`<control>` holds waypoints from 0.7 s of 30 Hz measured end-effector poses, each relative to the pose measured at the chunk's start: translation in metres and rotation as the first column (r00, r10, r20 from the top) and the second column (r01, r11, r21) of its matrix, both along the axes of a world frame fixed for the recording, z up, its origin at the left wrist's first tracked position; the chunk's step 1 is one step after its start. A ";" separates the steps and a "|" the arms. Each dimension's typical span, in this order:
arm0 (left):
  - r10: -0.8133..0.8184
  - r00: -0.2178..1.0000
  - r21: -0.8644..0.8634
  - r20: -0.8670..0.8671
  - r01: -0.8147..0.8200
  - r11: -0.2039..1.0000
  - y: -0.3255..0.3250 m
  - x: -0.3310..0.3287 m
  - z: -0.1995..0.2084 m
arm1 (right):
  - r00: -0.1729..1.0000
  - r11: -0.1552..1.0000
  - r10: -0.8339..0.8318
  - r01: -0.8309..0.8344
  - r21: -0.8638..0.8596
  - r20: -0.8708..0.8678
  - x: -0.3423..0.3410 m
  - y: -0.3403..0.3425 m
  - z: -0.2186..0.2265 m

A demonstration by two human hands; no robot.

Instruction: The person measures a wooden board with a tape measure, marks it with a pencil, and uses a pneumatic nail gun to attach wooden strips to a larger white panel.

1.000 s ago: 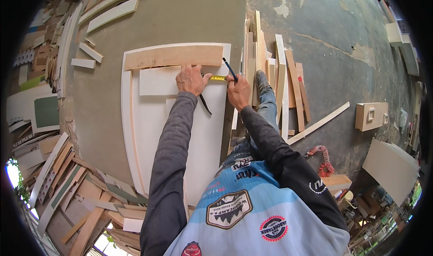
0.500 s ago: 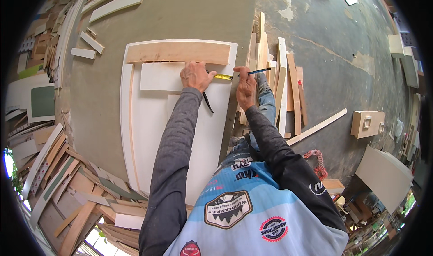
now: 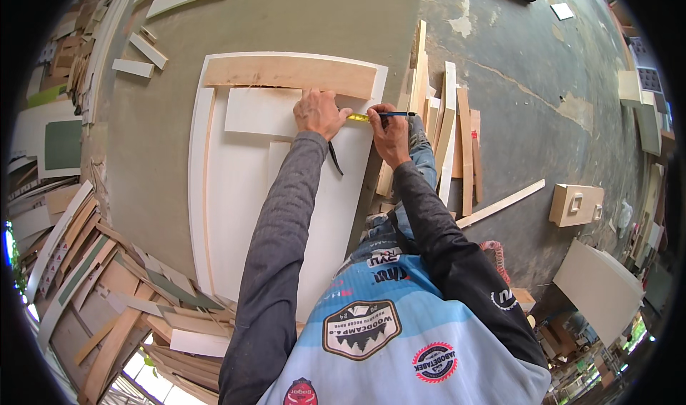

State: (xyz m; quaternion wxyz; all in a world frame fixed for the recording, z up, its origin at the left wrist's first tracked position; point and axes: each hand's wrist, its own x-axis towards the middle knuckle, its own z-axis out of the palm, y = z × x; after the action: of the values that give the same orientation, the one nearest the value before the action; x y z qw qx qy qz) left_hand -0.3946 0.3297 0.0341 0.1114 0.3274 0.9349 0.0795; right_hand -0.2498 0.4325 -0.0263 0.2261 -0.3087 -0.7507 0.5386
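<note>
Yellow tape measure blade (image 3: 359,117) lies stretched across the top of the white panel (image 3: 236,191), which rests flat on the grey worktop (image 3: 164,119) just below a bare wooden board (image 3: 289,74) laid across its upper end. The left hand (image 3: 319,112) presses down with its fingers spread, its grip closed over the near part of the tape so that the case is hidden beneath the palm. The right hand (image 3: 389,130) pinches a dark pencil (image 3: 394,113) in a narrow grip, the tip meeting the tape near the panel's right edge. The likeliest slip, as I judge it, is the tape creeping sideways if the left hand eases off, which would put the mark in the wrong place. The blade could also lift or twist where it spans the step between the smaller white piece (image 3: 261,111) and the panel beneath, giving a false reading. The pencil works close to the edge, so a hard push might run it off the side toward the loose timber offcuts (image 3: 446,119) stacked just beside the panel. A thin dark object (image 3: 334,158) lies on the panel under the left forearm; I cannot tell what it is, but a dragging sleeve might knock it. The person leans far forward over the panel, so shifting weight might nudge it.
</note>
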 end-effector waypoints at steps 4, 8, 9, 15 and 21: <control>-0.002 1.000 -0.008 -0.002 0.002 1.000 0.000 0.000 -0.001 | 1.000 0.999 0.015 -0.016 0.052 0.010 0.000 0.001 -0.001; -0.005 1.000 -0.018 0.001 0.005 1.000 0.000 0.000 -0.002 | 1.000 0.999 0.017 -0.016 0.049 -0.008 0.000 0.000 -0.006; -0.007 1.000 -0.020 0.004 0.007 1.000 0.000 0.000 -0.002 | 1.000 0.999 0.017 -0.017 0.049 -0.003 0.000 0.000 -0.006; -0.005 1.000 -0.029 0.005 0.005 1.000 0.000 0.000 -0.002 | 1.000 0.997 0.027 -0.027 0.066 0.009 0.001 0.001 -0.002; -0.007 1.000 -0.032 -0.007 0.007 0.999 0.001 0.000 -0.002 | 1.000 0.997 0.023 -0.022 0.075 -0.018 0.000 0.002 -0.006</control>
State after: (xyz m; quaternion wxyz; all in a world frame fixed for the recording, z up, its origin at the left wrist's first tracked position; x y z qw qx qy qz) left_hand -0.3948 0.3309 0.0317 0.1138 0.3290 0.9353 0.0628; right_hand -0.2494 0.4349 -0.0321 0.2383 -0.2864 -0.7716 0.5155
